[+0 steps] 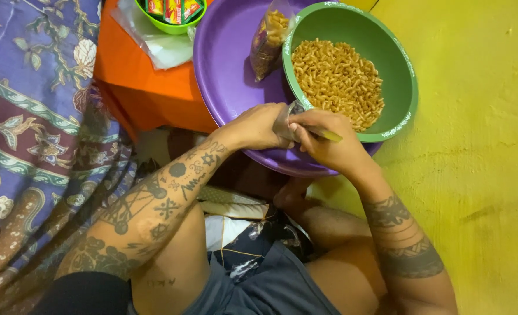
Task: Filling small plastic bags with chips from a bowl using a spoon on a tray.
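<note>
Both hands meet right at the near rim of the green bowl (402,64) of dry pasta. The left hand (258,127) pinches a small clear plastic bag (286,121), and the right hand (327,143) pinches it too, fingers pressed together around a thin yellowish strip (327,135) whose long axis points right. The 2 hands touch, equally close to the bag.
</note>
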